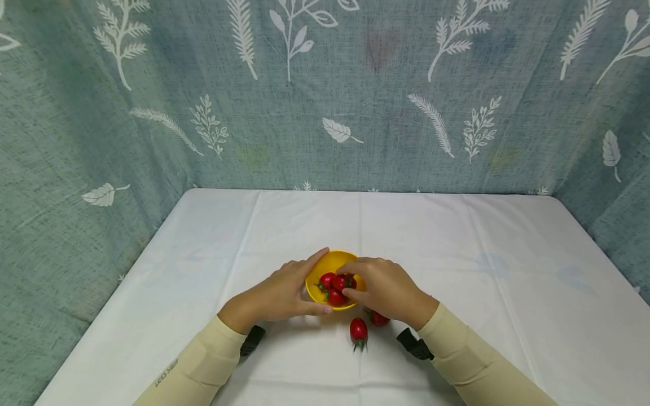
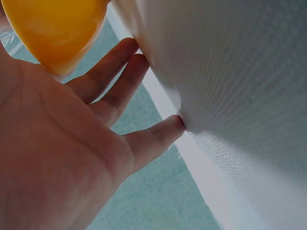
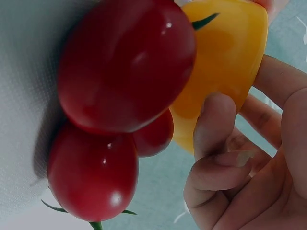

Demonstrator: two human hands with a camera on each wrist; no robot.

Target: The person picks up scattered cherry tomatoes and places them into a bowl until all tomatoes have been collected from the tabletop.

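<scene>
In the head view a small yellow bowl point(image 1: 316, 290) stands on the white cloth with several red cherry tomatoes point(image 1: 336, 297) inside. My left hand point(image 1: 284, 290) holds the bowl's left side, thumb at the near rim and index finger along the far rim. In the left wrist view its other fingers point(image 2: 117, 96) stretch out to the cloth. Over the bowl's right side, my right hand point(image 1: 388, 287) pinches a cherry tomato point(image 1: 341, 282) between thumb and index finger. The right wrist view shows its other fingers point(image 3: 216, 177) curled beside the bowl, their grip on the tomato hidden.
Outside the bowl, a cherry tomato point(image 1: 358, 330) with a green stem lies on the cloth, and another tomato point(image 1: 379, 319) is partly under my right hand. The white-covered table point(image 1: 431, 237) meets a leaf-patterned curtain point(image 1: 376, 152) at the back and sides.
</scene>
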